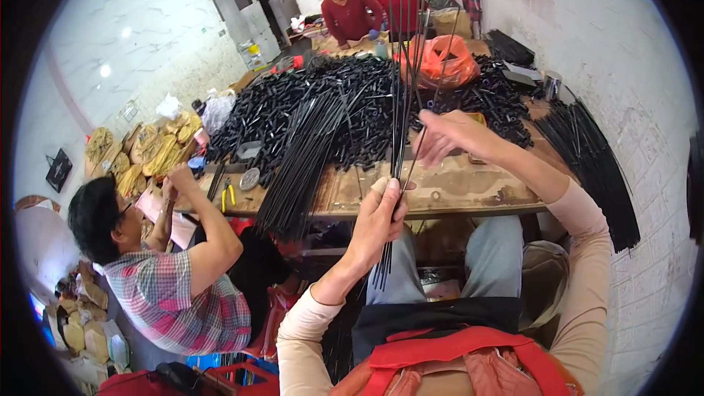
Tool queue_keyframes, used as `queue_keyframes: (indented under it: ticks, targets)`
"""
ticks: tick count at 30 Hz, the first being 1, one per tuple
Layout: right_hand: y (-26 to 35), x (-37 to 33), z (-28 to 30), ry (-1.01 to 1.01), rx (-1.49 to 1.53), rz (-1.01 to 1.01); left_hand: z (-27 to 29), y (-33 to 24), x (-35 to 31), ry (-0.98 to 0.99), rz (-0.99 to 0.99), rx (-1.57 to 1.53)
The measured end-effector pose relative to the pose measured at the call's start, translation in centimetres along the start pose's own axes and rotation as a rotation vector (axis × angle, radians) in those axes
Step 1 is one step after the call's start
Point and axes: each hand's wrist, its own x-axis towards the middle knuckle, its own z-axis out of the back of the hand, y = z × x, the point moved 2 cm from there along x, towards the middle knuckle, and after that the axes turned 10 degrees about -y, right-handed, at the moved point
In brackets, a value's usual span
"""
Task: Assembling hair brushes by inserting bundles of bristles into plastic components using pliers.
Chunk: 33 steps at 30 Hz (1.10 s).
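Where left hand (375, 221) grips, black rods (398, 114) stand inside curled fingers (400, 211).

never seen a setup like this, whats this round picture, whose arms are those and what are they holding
No machine here: these are a person's own two hands. The one picture comes from a wide fisheye camera worn on that person's head, looking down, so straight edges bend near the rim. The left hand holds a bundle of thin black rods. The right hand is raised beside them, blurred; whether it touches one is unclear. On the wooden table lie a heap of short black pieces, more long black rods, an orange plastic bag and yellow-handled pliers. A co-worker in a plaid shirt sits to the left.
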Motion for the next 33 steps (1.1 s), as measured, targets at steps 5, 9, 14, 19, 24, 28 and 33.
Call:
queue_keyframes:
  ticks: [5, 9, 14, 19, 24, 28, 33]
  targets:
    - [0.7, -0.5, 2.1, -0.223, -0.010, 0.203, -0.3, -0.4, 0.1, -0.010, -0.119, 0.031]
    - [1.0, -1.1, 0.8, -0.284, -0.140, 0.167, -1.2, 0.9, 0.4, -0.008, -0.124, -0.003]
    - [1.3, -0.1, 2.1, -0.248, 0.046, 0.167, -2.1, 2.2, 1.0, -0.013, -0.142, 0.065]
    - [1.4, -3.1, 1.8, -0.447, 0.081, 0.346, -1.9, 1.8, 1.5, -0.138, -0.200, -0.025]
    - [-0.8, 0.2, 4.3, -0.313, -0.259, 0.012, -2.7, 2.3, 1.3, 0.022, -0.086, -0.016]
    - [-0.1, 1.1, 5.8, -0.631, -0.599, 0.289, -2.2, 1.7, 2.0, 0.010, -0.059, 0.040]
    - [0.6, 5.7, 8.6, -0.448, 0.207, 0.167, -2.3, 1.1, 3.9, 0.091, -0.048, 0.044]
